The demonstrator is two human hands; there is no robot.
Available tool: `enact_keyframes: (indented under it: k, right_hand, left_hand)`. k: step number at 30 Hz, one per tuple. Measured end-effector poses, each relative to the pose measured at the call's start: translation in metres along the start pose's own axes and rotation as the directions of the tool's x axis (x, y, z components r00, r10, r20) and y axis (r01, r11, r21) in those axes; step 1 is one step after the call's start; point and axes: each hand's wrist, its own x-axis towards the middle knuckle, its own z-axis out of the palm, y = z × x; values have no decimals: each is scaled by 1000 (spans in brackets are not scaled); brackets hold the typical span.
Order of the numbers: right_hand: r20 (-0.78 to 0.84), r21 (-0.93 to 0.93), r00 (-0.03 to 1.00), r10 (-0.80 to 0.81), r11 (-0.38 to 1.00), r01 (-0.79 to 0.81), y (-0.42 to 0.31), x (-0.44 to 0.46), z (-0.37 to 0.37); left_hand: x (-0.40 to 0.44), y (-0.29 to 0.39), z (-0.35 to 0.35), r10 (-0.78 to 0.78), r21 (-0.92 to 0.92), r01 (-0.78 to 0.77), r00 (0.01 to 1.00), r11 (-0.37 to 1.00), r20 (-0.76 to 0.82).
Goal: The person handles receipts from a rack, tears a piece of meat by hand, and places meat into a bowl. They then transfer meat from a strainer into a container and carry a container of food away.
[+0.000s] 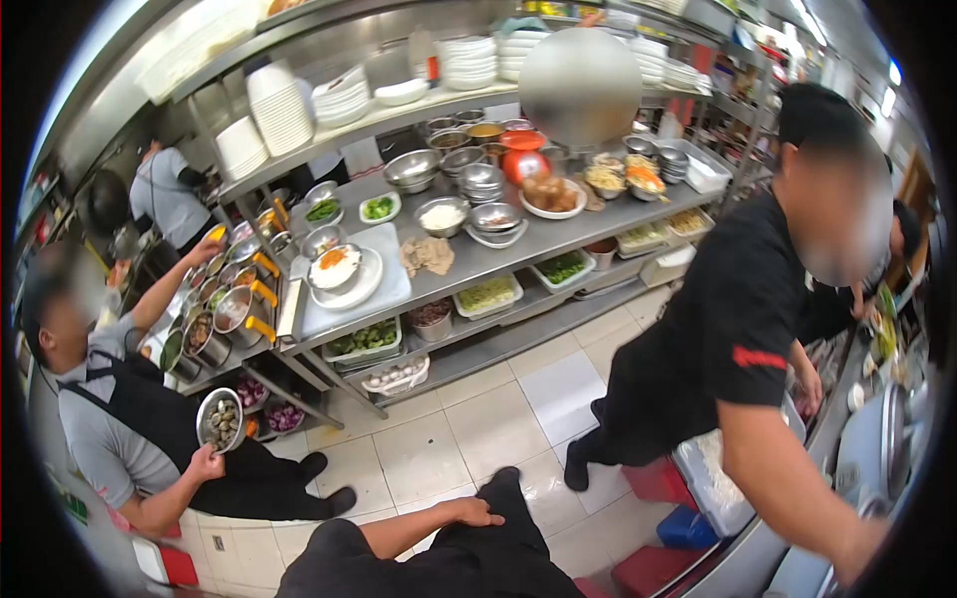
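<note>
My left hand (473, 512) is low in the middle of the view, over the dark trousers (506, 503) at my thigh. Nothing shows in it, and its loosely stretched fingers point to the right. A black sleeve (334, 556) covers my upper left arm. My right hand is out of view. Nearest ahead of the left hand lies the tiled floor (439, 453). The bare forearm at the right belongs to a co-worker in black (688, 329), not to me.
A steel counter (454, 254) holds bowls, a white board (384, 259) and a cloth (427, 255); plates stand above, vegetable trays below. At the left, a co-worker (95, 419) holds a metal bowl of shellfish (220, 420). Red and blue containers (686, 527) sit low right.
</note>
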Motion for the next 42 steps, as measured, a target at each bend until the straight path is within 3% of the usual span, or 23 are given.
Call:
enact_keyframes:
  k: [3,7,8,9,11,12,13,14,15,16,18,20,22,25,29,31,33,34,35,37,38,41,42]
  right_hand:
    - [-13,-165,1000,-16,986,14,-61,-7,-19]
    - [-87,-378,991,-104,924,64,-179,12,-9]
    - [-163,-296,958,-237,938,182,-200,45,9]
    - [-248,-213,903,-350,929,302,-224,74,31]
    - [-173,-278,788,-590,797,536,-315,87,62]
    - [-175,-299,686,-706,702,646,-373,63,80]
    - [-124,-202,631,-766,642,740,-429,39,96]
    - [-67,-110,561,-825,565,818,-465,50,112]
    - [-20,-167,490,-871,486,858,-509,33,122]
    - [27,-220,416,-909,400,890,-555,11,130]
    - [46,-133,332,-942,324,937,-626,-11,150]
    - [32,5,292,-956,292,956,-683,-18,169]
    - [34,17,271,-962,271,962,-733,-22,183]
    - [71,85,239,-968,245,966,-789,-31,197]
    - [138,165,258,-956,279,946,-837,-18,217]
    - [152,163,120,-981,145,976,-849,-9,217]
    - [251,145,95,-963,134,980,-858,-10,211]
    - [330,96,59,-942,96,991,-860,-2,206]
    - [415,57,25,-909,53,997,-862,5,203]
    - [421,18,11,-907,20,1000,-863,10,194]
    - [448,-11,-13,-894,-20,1000,-863,11,189]
    - [455,-46,64,-888,48,998,-865,17,172]
    - [462,-73,78,-883,50,996,-866,16,165]
  left_hand:
    - [-20,-5,-53,-88,45,87,996,995,25]
    - [-13,-70,-97,-48,-142,20,979,990,-198]
    - [-14,-87,-108,-65,-204,-1,945,979,-319]
    - [-16,-102,-119,-78,-227,4,944,974,-319]
    - [-23,-133,-146,-251,-595,-231,747,770,-615]
    - [-31,-143,-164,-367,-653,-262,653,711,-662]
    - [-29,-161,-179,-375,-659,-262,651,705,-660]
    - [-24,-181,-192,-454,-697,-370,556,615,-696]
    - [-24,-198,-202,-539,-708,-477,459,521,-706]
    - [-34,-205,-215,-545,-711,-478,457,516,-703]
    - [-59,-209,-249,-664,-761,-560,436,328,-607]
    - [-61,-219,-255,-661,-752,-568,428,334,-616]
    - [-67,-224,-259,-679,-756,-567,415,329,-606]
    - [-80,-220,-264,-750,-802,-459,353,382,-559]
    - [-102,-215,-291,-803,-751,-322,-51,577,-594]
    - [-108,-217,-301,-820,-755,-332,-126,565,-559]
    - [-121,-201,-321,-861,-739,-495,-37,457,-507]
    - [-122,-196,-327,-866,-755,-496,13,429,-500]
    - [-118,-197,-327,-864,-803,-415,71,429,-499]
    - [-114,-186,-335,-855,-883,-275,260,381,-449]
    - [-112,-179,-344,-848,-884,-270,277,382,-451]
    - [-98,-163,-366,-772,-902,-24,506,432,-383]
    - [-90,-162,-367,-750,-902,-38,541,431,-381]
